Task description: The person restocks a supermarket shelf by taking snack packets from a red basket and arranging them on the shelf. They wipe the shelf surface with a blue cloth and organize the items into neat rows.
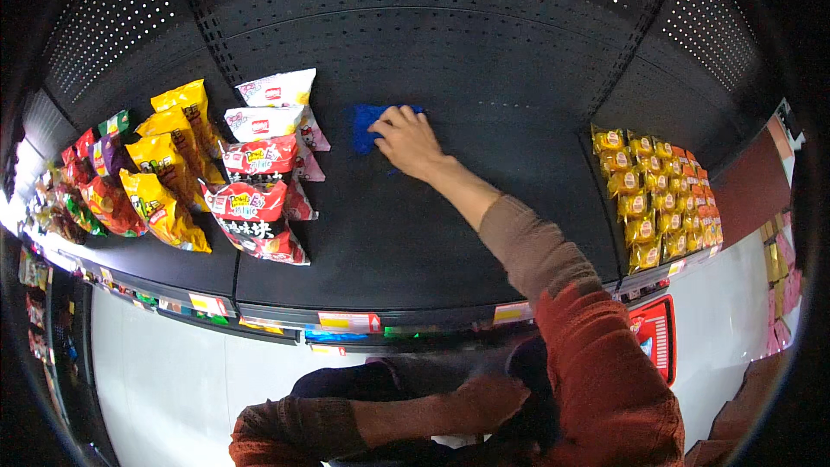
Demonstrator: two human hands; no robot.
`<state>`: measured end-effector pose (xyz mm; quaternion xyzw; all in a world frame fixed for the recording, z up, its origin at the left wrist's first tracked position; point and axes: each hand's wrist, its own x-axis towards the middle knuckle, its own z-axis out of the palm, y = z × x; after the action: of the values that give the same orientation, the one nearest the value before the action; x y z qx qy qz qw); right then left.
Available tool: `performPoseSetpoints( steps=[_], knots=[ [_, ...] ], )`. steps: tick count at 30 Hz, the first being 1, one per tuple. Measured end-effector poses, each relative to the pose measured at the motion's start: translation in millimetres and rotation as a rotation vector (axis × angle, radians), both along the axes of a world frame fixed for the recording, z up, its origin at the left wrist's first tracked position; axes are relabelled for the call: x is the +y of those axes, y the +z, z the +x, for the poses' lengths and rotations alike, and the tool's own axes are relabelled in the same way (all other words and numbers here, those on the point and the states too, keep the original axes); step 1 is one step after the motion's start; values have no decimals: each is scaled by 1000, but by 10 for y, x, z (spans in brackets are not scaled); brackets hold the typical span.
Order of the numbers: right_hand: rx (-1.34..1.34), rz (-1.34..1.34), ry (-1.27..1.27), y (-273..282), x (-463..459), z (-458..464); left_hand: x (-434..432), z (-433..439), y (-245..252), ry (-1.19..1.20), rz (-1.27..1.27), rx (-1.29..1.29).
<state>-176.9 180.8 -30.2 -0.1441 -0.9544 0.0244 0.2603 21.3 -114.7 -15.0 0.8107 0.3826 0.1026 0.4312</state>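
Observation:
My right hand (412, 141) reaches far across the black metal shelf (415, 240), its fingers curled on a blue cloth (364, 128). The cloth lies against the shelf surface towards the back, partly hidden under the hand. Down by my lap, below the shelf's front edge, is my left hand (494, 399). It is in shadow, its fingers look bent, and whether it holds anything is hidden. Left of the cloth stand white snack bags (269, 122) and red-and-black snack bags (256, 217), one behind another in a row.
Yellow snack bags (165, 211) and other packets fill the shelf's left end. Small yellow wrapped packs (642, 224) stand in rows at the right. Price tags (349, 322) line the front edge. A perforated back panel (415, 39) rises behind. A red basket (661, 337) sits low at right.

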Motion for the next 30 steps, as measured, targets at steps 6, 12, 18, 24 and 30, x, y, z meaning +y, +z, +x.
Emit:
performPoseSetpoints(
  steps=[6,12,18,24,30],
  knots=[
    [3,20,-195,64,596,1179,8,1,21,-85,-80,109],
    [-78,19,-689,58,1091,2188,-236,32,-142,83,322,-67],
    [-117,63,-604,28,780,1712,-231,76,-143,-33,201,66],
    [-6,67,-160,-61,-203,425,-203,62,-96,-64,144,61],
    [-73,30,-205,57,-538,-392,-256,-14,-144,-34,244,34]
  ],
)
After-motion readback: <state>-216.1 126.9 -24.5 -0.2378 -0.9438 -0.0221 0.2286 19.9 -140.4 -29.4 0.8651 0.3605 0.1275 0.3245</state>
